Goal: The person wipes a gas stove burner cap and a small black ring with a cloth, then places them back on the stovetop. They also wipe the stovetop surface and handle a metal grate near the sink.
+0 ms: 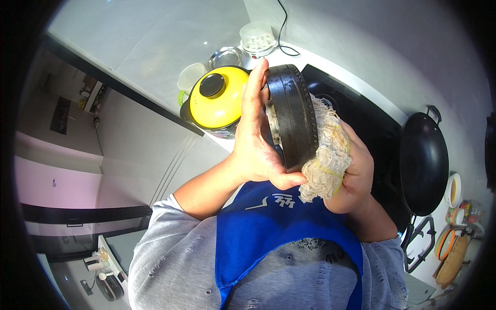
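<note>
My left hand (pixel 254 145) grips a round black metal part (pixel 292 120), which looks like a gas burner ring with a row of small holes along its rim. It is held up on edge in front of my chest. Against its far side, my right hand (pixel 358 174) presses a bunched, frayed off-white cloth (pixel 327 159) with yellow threads. The fingers of that hand are mostly hidden behind the cloth. Below both hands is the blue apron (pixel 279 221), which bears white writing.
A yellow-lidded pot (pixel 228 110) stands on the counter at left, by a steel dish (pixel 224 58) and a small steamer (pixel 257 40). The black glass cooktop (pixel 383 131) lies beyond my right hand. A black wok (pixel 424 166) and a pan support (pixel 422 244) are at right.
</note>
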`<state>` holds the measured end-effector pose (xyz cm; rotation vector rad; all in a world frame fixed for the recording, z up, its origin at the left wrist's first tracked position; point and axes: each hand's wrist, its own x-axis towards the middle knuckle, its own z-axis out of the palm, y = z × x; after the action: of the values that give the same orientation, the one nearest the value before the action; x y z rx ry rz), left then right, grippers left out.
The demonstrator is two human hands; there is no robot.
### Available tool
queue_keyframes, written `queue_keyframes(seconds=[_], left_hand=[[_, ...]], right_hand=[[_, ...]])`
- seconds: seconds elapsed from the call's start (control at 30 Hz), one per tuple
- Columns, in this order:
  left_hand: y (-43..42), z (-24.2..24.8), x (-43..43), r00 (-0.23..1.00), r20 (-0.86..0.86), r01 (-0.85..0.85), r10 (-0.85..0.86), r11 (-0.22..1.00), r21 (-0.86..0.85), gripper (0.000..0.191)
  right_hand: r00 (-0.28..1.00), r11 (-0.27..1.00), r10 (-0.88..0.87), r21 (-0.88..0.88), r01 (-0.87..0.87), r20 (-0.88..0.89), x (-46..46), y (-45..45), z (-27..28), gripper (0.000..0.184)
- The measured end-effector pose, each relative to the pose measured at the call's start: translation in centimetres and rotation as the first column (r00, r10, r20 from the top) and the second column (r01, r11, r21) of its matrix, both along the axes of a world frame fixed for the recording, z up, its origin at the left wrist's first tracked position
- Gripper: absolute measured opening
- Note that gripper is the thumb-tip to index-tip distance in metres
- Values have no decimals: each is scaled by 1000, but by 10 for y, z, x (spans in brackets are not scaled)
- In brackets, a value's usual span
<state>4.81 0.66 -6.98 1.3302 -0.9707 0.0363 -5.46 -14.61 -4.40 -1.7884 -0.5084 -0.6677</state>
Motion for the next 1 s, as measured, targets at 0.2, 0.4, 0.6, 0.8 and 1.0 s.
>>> queue_keyframes(seconds=[0.2, 0.4, 0.6, 0.8, 1.0], left_hand=[[-7, 1, -9, 986, -163, 26, -35, 998, -58, 146], [-5, 2, -8, 962, -258, 75, -91, 995, -70, 148], [3, 23, 2, 931, 350, -202, 100, 942, 267, 131], [-2, 36, -24, 851, 500, -416, 160, 787, 455, 118], [6, 24, -7, 806, 565, -415, 176, 849, 326, 146]], right_hand=[[999, 995, -14, -94, 17, 33, 1, 0, -1, 36], [999, 998, -45, -47, 46, 25, 5, -2, -8, 37], [972, 880, 111, 476, 2, -208, 4, -6, -19, 35], [869, 565, 185, 773, 288, -459, 15, -16, -31, 28], [876, 354, 334, 907, 227, -349, 19, -26, -47, 27]])
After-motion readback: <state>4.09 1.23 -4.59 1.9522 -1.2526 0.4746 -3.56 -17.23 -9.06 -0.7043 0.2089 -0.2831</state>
